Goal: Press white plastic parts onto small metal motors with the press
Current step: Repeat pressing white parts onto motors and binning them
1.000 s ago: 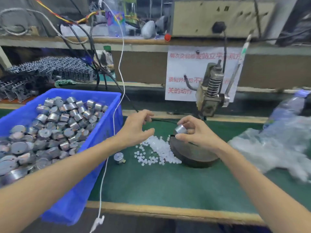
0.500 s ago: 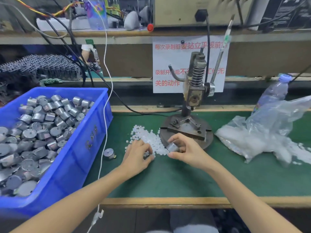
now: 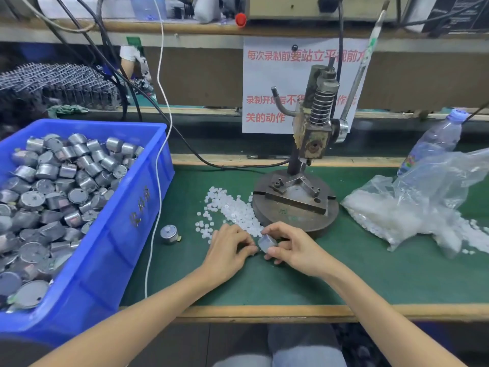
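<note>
Two hands close together, low: right hand [image 3: 293, 251] pinches a motor [image 3: 267, 242] — left hand [image 3: 227, 251] curled, grip unclear.

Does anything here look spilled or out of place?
Yes: white parts have spilled from the bag onto the mat at far right, and one motor lies alone beside the bin, outside it.

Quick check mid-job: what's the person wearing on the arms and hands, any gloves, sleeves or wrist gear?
Nothing that shows. The left hand and right hand are bare, with no gloves or finger cots. The left forearm and right forearm are uncovered to the frame's lower edge, so no sleeve is in view. No watch, strap or ring shows.
</note>
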Demonstrator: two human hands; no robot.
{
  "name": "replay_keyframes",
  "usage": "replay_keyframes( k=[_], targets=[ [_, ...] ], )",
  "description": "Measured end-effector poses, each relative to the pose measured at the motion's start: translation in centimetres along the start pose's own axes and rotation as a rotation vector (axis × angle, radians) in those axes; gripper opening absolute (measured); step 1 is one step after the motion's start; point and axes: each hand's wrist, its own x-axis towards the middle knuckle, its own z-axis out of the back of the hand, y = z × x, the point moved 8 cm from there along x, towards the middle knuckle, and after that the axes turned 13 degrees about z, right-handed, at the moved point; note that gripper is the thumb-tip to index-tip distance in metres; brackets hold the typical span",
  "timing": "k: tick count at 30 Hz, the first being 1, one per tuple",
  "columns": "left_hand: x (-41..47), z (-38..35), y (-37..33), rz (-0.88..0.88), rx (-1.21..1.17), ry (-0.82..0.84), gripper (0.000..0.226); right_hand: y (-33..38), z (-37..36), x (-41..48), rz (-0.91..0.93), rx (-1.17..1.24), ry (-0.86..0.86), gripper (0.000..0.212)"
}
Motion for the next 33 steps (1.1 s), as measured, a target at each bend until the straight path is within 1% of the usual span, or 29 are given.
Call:
replay_keyframes(
  k=[4,8,11,19,27,30,33],
  targets=[
    [-0.1,0.8,0.6,-0.020,-0.086,-0.053,0.010,-0.2,-0.1,0.3,-0.002,-0.098,-0.006,0.028],
    [-0.4,2.0,1.5,-0.016,-0.096,-0.129,0.008,0.0,-0.6,0.9,0.027,-0.220,0.034,0.028],
    [-0.7,2.3,1.7,-0.009,-0.093,-0.148,0.008,0.3,-1.0,1.2,0.071,-0.311,0.078,0.028],
    [-0.8,2.3,1.9,0.003,-0.100,-0.161,0.009,0.5,-1.2,1.2,0.108,-0.334,0.049,0.025],
    [-0.8,2.4,1.8,0.007,-0.113,-0.165,0.011,0.9,-1.4,1.2,0.125,-0.376,0.064,0.027],
    [-0.9,2.5,1.9,0.014,-0.124,-0.165,0.011,1.7,-1.6,1.3,0.209,-0.513,0.064,0.034],
    [-1.0,2.6,1.9,0.025,-0.127,-0.163,0.011,2.4,-3.1,0.8,0.334,-0.731,0.162,0.041]
  ],
)
